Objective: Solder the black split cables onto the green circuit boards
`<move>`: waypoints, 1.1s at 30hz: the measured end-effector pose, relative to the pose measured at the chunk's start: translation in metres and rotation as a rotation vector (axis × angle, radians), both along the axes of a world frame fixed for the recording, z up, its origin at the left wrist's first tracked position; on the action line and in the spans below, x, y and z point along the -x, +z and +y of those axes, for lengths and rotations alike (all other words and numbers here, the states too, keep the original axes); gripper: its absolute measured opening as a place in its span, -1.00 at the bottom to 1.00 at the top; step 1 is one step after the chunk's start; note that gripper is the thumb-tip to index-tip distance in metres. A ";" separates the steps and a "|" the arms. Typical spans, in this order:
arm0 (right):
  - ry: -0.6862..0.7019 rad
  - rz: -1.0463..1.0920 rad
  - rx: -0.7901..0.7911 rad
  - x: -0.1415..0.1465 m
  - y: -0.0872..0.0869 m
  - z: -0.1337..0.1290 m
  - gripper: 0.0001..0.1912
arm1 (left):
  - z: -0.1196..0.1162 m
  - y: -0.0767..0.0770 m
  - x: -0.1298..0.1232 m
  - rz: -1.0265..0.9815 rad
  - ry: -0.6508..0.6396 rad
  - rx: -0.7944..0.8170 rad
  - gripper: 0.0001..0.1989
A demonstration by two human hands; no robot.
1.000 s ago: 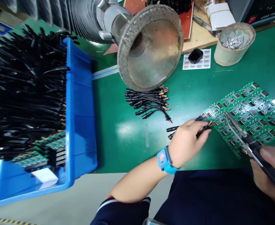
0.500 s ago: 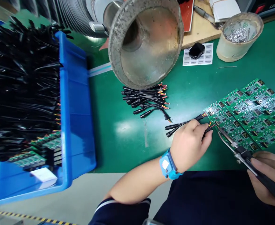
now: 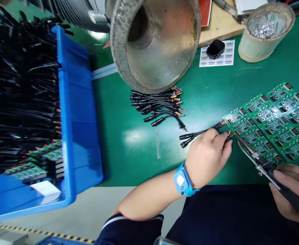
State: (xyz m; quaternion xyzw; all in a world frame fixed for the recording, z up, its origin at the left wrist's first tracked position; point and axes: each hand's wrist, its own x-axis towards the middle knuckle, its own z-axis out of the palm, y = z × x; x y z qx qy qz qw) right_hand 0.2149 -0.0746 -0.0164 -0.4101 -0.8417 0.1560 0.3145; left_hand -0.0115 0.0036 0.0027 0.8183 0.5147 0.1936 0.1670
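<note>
My left hand (image 3: 207, 157), with a blue strap on its wrist, pinches a black cable (image 3: 229, 138) whose red and yellow wire ends point at the near left edge of the green circuit boards (image 3: 269, 131). My right hand (image 3: 291, 190) is wrapped round a soldering iron (image 3: 264, 165) that has a thin metal feed tube along its side. The iron's tip is close to the wire ends; whether they touch, I cannot tell. Another black cable (image 3: 212, 128) reaches the board corner just beyond my left fingers.
Several short black cables (image 3: 159, 105) lie beneath a wide metal funnel-shaped hood (image 3: 116, 44). A blue bin (image 3: 80, 119) full of black cables stands at left. Farther back are a watch face (image 3: 215, 49) on a label sheet and a tape-roll cup (image 3: 253, 51) holding silvery scraps.
The view has shifted slightly, so the bin and hood sit a little further left and higher. Both hands keep their holds, and the iron's tip stays close to the wires.
</note>
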 end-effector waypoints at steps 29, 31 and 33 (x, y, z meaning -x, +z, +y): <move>0.095 -0.008 -0.162 -0.016 -0.011 0.005 -0.31 | 0.000 -0.001 -0.002 -0.011 0.012 -0.001 -0.75; 0.047 -0.019 -0.146 -0.016 -0.012 0.005 -0.34 | -0.001 -0.001 -0.002 -0.005 0.010 0.002 -0.75; 0.022 -0.007 -0.162 -0.014 -0.013 0.003 -0.37 | -0.001 -0.001 -0.002 0.004 0.011 0.002 -0.75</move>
